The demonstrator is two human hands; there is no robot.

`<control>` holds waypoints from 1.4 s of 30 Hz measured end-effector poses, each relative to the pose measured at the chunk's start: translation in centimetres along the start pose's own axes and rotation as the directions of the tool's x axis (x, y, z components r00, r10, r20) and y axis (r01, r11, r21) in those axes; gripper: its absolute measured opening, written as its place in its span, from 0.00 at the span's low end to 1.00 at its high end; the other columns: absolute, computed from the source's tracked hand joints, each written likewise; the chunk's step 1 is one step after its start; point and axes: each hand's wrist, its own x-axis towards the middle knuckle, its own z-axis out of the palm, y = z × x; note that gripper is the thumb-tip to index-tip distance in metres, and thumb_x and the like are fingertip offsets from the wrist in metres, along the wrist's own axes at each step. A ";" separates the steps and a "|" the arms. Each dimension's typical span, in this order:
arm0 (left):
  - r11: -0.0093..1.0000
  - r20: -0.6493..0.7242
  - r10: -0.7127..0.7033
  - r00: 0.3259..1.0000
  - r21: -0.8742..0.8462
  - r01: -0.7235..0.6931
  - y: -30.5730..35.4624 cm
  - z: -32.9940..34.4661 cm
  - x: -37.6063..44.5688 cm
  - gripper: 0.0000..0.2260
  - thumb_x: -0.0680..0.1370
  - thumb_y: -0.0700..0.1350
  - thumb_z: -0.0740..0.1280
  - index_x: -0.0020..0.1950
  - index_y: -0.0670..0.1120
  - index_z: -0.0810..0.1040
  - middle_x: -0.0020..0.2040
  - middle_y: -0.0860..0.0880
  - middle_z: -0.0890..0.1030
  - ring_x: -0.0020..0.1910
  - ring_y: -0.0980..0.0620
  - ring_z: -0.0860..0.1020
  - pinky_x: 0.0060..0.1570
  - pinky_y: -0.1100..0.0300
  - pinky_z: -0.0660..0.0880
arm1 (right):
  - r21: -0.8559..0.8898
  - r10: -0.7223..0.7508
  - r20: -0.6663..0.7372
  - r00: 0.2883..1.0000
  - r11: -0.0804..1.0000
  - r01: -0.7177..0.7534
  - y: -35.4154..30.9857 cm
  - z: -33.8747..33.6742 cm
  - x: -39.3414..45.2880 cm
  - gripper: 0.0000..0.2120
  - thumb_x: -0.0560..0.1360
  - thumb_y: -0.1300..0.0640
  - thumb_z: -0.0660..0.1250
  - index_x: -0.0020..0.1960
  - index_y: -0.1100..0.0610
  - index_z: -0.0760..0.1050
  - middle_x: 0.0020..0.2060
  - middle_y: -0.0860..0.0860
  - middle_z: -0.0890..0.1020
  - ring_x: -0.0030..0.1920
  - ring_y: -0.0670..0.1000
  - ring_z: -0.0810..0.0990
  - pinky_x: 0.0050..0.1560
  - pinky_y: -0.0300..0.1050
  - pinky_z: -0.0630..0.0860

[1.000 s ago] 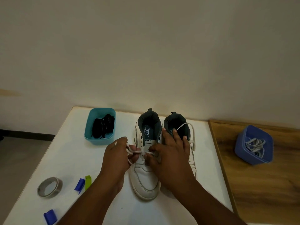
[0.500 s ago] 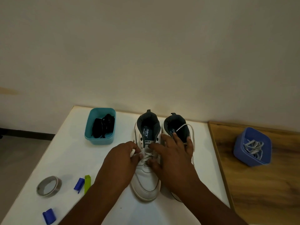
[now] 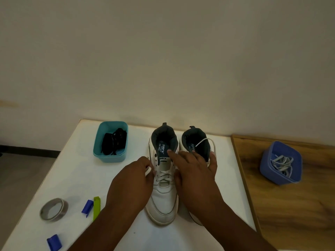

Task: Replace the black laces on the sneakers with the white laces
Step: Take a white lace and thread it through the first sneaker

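Two white sneakers stand side by side on the white table (image 3: pixel 59 178), toes toward me. The left sneaker (image 3: pixel 163 201) has a white lace (image 3: pixel 164 175) crossed through its lower eyelets. My left hand (image 3: pixel 134 180) pinches one end of that lace at the shoe's left side. My right hand (image 3: pixel 194 171) lies over the gap between the shoes, fingers spread onto the tongue and the right sneaker (image 3: pixel 196 142), which it largely hides. A loose white lace (image 3: pixel 204 141) arcs over the right sneaker's collar. Black laces (image 3: pixel 114 143) lie in a teal tub (image 3: pixel 108 157).
A blue tub (image 3: pixel 279 165) holding more white laces sits on the wooden surface (image 3: pixel 290 214) to the right. A tape roll (image 3: pixel 53 209), two blue clips (image 3: pixel 87 206) (image 3: pixel 54 242) and a green clip (image 3: pixel 96 207) lie at the table's near left. A wall stands behind.
My hands slid toward the shoe's collar. The left hand drew the lace end out to the left side, and the right hand's fingers stretched onto the tongue.
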 end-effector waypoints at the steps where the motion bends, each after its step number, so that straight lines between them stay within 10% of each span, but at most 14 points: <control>1: 1.000 0.004 0.001 1.000 -0.015 -0.001 0.2 -0.1 0.0 0.03 0.81 0.52 0.64 0.52 0.56 0.75 0.43 0.56 0.78 0.42 0.56 0.77 0.41 0.63 0.69 | -0.011 -0.006 0.013 1.000 1.000 0.006 0.2 -0.3 0.0 0.26 0.78 0.52 0.63 0.75 0.40 0.66 0.67 0.46 0.78 0.73 0.55 0.71 0.77 0.66 0.42; 9: 0.997 0.075 -0.050 0.996 -0.047 0.054 0.3 -0.6 -0.3 0.04 0.82 0.48 0.62 0.52 0.55 0.76 0.45 0.57 0.78 0.44 0.56 0.76 0.41 0.64 0.67 | -0.082 0.019 -0.029 0.999 0.996 -0.021 1.0 -1.2 0.0 0.32 0.78 0.60 0.65 0.79 0.43 0.62 0.57 0.44 0.82 0.67 0.52 0.75 0.77 0.61 0.37; 16: 0.981 0.114 -0.147 0.983 -0.111 0.159 0.3 -0.6 0.0 0.07 0.84 0.49 0.58 0.53 0.51 0.75 0.46 0.53 0.79 0.44 0.56 0.76 0.44 0.60 0.71 | -0.042 0.102 -0.247 0.964 0.992 -0.116 2.2 -1.6 0.5 0.21 0.72 0.60 0.75 0.63 0.47 0.80 0.50 0.47 0.86 0.56 0.54 0.83 0.74 0.66 0.59; 21: 0.969 0.135 -0.170 0.976 -0.157 0.190 0.3 -0.6 0.1 0.07 0.83 0.47 0.59 0.54 0.50 0.76 0.48 0.52 0.80 0.47 0.54 0.77 0.48 0.58 0.72 | 0.326 0.278 -0.453 0.847 0.936 -0.133 2.4 -2.4 1.1 0.15 0.82 0.45 0.59 0.56 0.49 0.82 0.48 0.48 0.83 0.50 0.49 0.79 0.55 0.53 0.75; 27: 0.980 0.066 -0.130 0.989 -0.143 0.138 0.8 -0.9 -0.4 0.03 0.81 0.52 0.62 0.47 0.55 0.73 0.41 0.56 0.78 0.42 0.57 0.76 0.39 0.64 0.69 | 0.828 0.602 -0.430 0.673 0.560 0.029 1.8 -4.8 1.7 0.13 0.83 0.42 0.58 0.60 0.46 0.77 0.49 0.50 0.79 0.49 0.46 0.78 0.49 0.49 0.79; 32: 0.997 -0.136 -0.081 0.987 -0.018 0.079 1.7 -2.5 -0.5 0.15 0.80 0.67 0.54 0.53 0.60 0.74 0.49 0.64 0.75 0.46 0.61 0.75 0.45 0.63 0.68 | 0.586 0.115 -0.634 0.765 0.717 0.378 -1.4 -6.1 -0.1 0.07 0.81 0.52 0.64 0.58 0.50 0.76 0.58 0.53 0.78 0.60 0.50 0.79 0.58 0.38 0.76; 36: 0.875 0.076 -0.071 0.995 -0.473 0.099 2.6 -2.3 -0.5 0.23 0.81 0.68 0.52 0.44 0.56 0.81 0.43 0.55 0.84 0.44 0.57 0.81 0.46 0.59 0.76 | 0.566 -0.199 -0.473 0.858 0.678 0.469 -2.2 -4.1 -0.6 0.08 0.79 0.57 0.70 0.57 0.51 0.80 0.60 0.49 0.78 0.62 0.47 0.79 0.61 0.39 0.76; 40: 0.775 0.305 -0.239 0.922 -0.513 0.370 3.5 -1.5 0.6 0.31 0.79 0.70 0.51 0.45 0.46 0.79 0.52 0.40 0.83 0.43 0.51 0.78 0.45 0.59 0.72 | 0.551 -0.234 -0.355 0.905 0.730 0.405 -1.8 -2.5 -0.6 0.08 0.80 0.49 0.68 0.57 0.50 0.80 0.56 0.45 0.76 0.58 0.42 0.78 0.58 0.32 0.74; 42: 0.771 0.273 -0.232 0.934 -0.534 0.347 3.7 -1.8 0.2 0.16 0.82 0.61 0.54 0.44 0.56 0.76 0.50 0.52 0.82 0.43 0.59 0.76 0.45 0.64 0.72 | 0.577 -0.089 -0.293 0.952 0.778 0.250 -1.3 -2.2 -0.3 0.13 0.79 0.34 0.62 0.50 0.41 0.77 0.50 0.43 0.75 0.52 0.42 0.78 0.53 0.34 0.74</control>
